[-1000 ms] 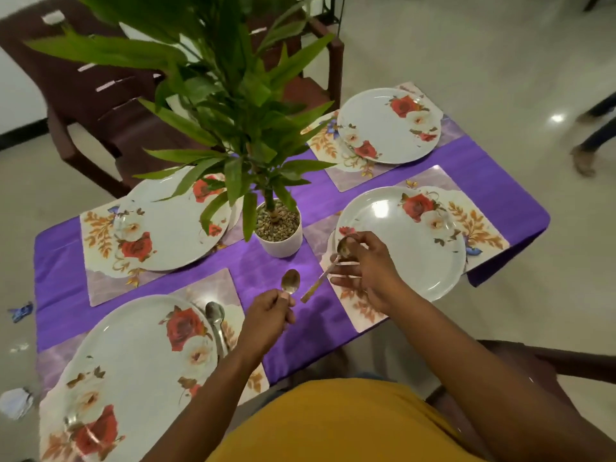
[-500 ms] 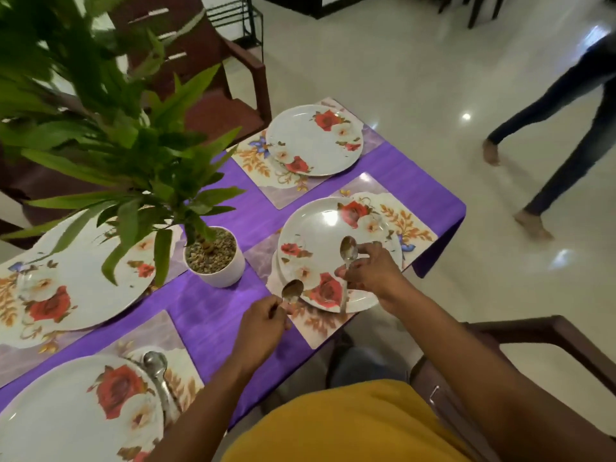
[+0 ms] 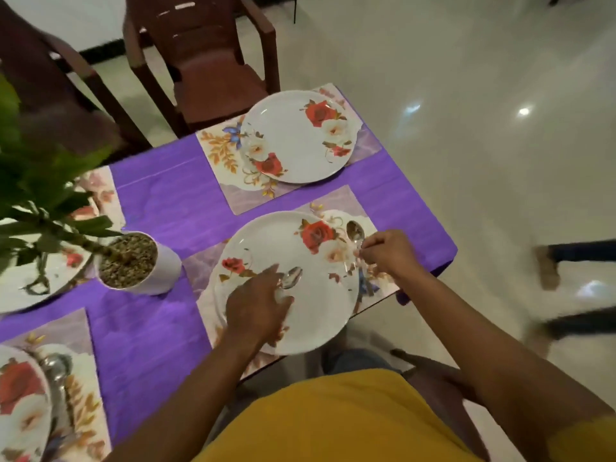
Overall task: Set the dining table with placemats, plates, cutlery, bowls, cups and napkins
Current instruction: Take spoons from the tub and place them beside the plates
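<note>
Right hand [image 3: 386, 253]: a spoon [image 3: 355, 233] is being pinched beside the near plate [image 3: 283, 281], near the table's edge.
Left hand [image 3: 256, 303]: a second spoon [image 3: 291, 277] is being gripped over that plate.
Left side: room is being taken by a potted plant [image 3: 133, 261].

near plate [image 3: 300, 315]: white, red roses, on floral placemat [image 3: 336, 203] at table's right near corner
spoon 1 [image 3: 355, 232]: steel, by plate's right rim, right hand [image 3: 388, 251] pinches handle
spoon 2 [image 3: 291, 278]: over plate, gripped by left hand [image 3: 256, 305]
far plate [image 3: 298, 136]: same pattern, on own mat, right far corner
third spoon [image 3: 55, 368]: probably spoon, blurred, left near mat

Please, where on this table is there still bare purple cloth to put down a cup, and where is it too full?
Free: the purple cloth between the plant pot, the far placemat and the near plate; also the strip below the pot. Crowded: the near plate's right side, where the right hand places a spoon.
</note>
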Action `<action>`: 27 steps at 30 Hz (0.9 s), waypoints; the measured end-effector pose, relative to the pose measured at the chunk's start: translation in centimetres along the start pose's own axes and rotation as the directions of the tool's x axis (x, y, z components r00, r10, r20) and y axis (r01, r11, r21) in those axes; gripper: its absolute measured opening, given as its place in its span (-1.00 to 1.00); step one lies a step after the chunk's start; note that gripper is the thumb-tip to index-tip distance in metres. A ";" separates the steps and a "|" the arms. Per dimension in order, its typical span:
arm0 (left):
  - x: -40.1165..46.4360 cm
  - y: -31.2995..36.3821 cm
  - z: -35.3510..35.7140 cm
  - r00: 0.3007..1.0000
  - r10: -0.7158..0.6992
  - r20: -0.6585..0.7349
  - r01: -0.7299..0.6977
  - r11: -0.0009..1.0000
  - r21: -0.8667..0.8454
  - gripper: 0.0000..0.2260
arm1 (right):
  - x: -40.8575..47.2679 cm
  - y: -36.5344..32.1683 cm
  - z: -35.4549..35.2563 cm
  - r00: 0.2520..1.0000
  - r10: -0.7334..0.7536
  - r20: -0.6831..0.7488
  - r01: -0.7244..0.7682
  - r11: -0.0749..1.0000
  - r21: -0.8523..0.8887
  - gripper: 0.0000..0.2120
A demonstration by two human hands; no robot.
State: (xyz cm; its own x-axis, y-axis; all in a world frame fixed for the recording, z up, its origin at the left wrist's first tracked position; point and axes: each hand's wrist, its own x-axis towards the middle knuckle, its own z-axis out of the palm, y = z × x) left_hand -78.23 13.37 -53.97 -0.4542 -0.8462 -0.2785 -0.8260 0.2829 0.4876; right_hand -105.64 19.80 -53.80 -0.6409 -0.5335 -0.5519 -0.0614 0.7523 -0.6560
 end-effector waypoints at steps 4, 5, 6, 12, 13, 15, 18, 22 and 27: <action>0.3 2.3 1.1 0.992 -0.123 0.020 0.121 0.990 0.067 -0.38 | 4.5 0.4 -0.2 0.999 -0.027 0.045 0.032 0.994 -0.108 -0.75; 0.3 2.8 1.2 0.990 -0.137 0.027 0.135 0.987 0.087 -0.38 | 5.3 0.5 -0.1 0.998 -0.031 0.061 0.039 0.991 -0.129 -0.75; 0.3 3.2 1.2 0.989 -0.145 0.031 0.141 0.985 0.104 -0.39 | 6.1 0.6 0.1 0.996 -0.031 0.083 0.044 0.988 -0.149 -0.75; 0.2 4.1 1.6 0.987 -0.158 0.004 0.157 0.982 0.105 -0.42 | 7.5 0.5 0.7 0.986 -0.087 0.144 0.118 0.969 -0.216 -0.73; 0.2 4.1 1.7 0.987 -0.162 0.000 0.161 0.983 0.094 -0.43 | 7.5 0.6 0.7 0.986 -0.094 0.141 0.124 0.966 -0.227 -0.74; 0.2 4.1 1.9 0.985 -0.175 -0.006 0.175 0.983 0.063 -0.45 | 7.5 0.9 0.6 0.983 -0.130 0.130 0.159 0.954 -0.253 -0.76; 0.4 4.1 2.3 0.982 -0.187 -0.013 0.188 0.981 0.058 -0.40 | 7.6 1.3 0.2 0.973 -0.189 0.131 0.220 0.927 -0.303 -0.78; 0.5 3.8 2.7 0.979 -0.203 -0.027 0.204 0.977 0.067 -0.27 | 7.7 1.7 0.1 0.971 -0.179 0.157 0.221 0.923 -0.315 -0.83; 0.6 3.4 3.1 0.979 -0.201 -0.038 0.203 0.977 0.069 -0.27 | 7.6 1.7 0.5 0.974 -0.160 0.161 0.199 0.945 -0.260 -0.80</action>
State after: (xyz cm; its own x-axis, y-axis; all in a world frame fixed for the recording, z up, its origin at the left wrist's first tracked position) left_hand -82.35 15.25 -54.98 -0.2663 -0.9023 -0.3389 -0.9221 0.1360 0.3622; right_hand -110.24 16.84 -59.44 -0.4907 -0.7026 -0.5153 -0.3844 0.7053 -0.5956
